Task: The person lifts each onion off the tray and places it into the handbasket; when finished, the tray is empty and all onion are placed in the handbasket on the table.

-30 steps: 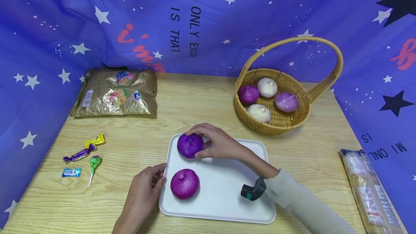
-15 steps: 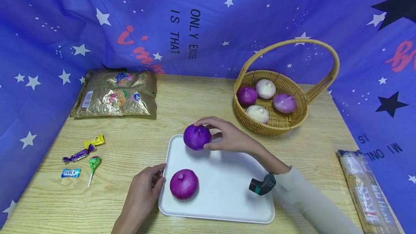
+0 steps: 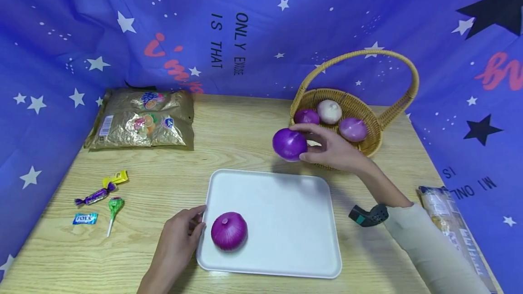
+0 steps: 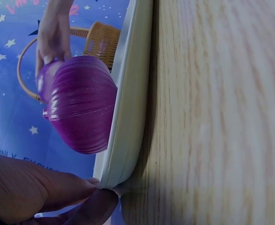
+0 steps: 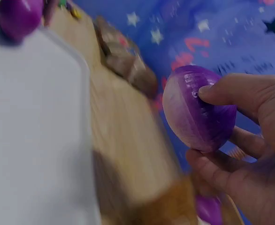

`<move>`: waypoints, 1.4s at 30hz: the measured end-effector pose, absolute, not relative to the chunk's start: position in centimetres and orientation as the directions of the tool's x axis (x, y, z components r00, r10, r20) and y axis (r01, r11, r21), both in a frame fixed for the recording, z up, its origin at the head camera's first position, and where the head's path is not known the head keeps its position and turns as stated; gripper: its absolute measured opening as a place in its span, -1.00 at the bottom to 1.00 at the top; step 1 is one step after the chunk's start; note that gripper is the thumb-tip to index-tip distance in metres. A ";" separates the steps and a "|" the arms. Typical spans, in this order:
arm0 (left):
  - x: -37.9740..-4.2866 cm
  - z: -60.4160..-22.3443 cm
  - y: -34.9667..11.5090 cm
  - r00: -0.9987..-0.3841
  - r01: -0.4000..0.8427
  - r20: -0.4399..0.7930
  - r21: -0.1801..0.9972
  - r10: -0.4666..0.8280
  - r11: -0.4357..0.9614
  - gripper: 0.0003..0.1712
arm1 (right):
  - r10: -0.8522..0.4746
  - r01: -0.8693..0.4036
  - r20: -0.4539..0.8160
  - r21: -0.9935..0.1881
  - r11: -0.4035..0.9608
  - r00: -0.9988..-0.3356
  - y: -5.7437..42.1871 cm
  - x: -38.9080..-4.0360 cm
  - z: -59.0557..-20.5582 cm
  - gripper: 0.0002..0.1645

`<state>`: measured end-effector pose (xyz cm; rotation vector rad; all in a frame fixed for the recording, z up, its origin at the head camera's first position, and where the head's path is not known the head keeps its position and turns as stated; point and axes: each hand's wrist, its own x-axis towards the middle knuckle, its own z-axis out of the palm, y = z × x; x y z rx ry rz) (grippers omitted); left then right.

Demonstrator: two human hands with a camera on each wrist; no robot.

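My right hand holds a dark purple onion in the air between the tray and the basket, thumb and fingers on either side of it. In the right wrist view the onion shows a pale, whitish underside. The white rectangular tray carries one magenta onion near its left side. At the tray's left edge, my left hand pinches the rim, its thumb and a finger meeting there in the left wrist view.
A wicker basket with a tall handle holds several purple and white onions, partly behind my right hand. At left lie a lollipop, wrapped candies and a gold bag. Clear packaging lies at the right edge.
My right hand has lifted the dark purple onion off the tray and carried it up and right, close to the basket. The left hand has stayed at the tray's edge.
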<state>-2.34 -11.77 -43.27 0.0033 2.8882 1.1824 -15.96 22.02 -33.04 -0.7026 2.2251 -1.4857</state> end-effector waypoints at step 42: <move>-2.2 -43.4 -11.8 -1.000 0.013 0.007 0.726 0.011 0.687 -0.60 | -0.464 -0.271 -0.189 -0.603 0.750 -0.865 35.5 -19.8 -34.8 -0.31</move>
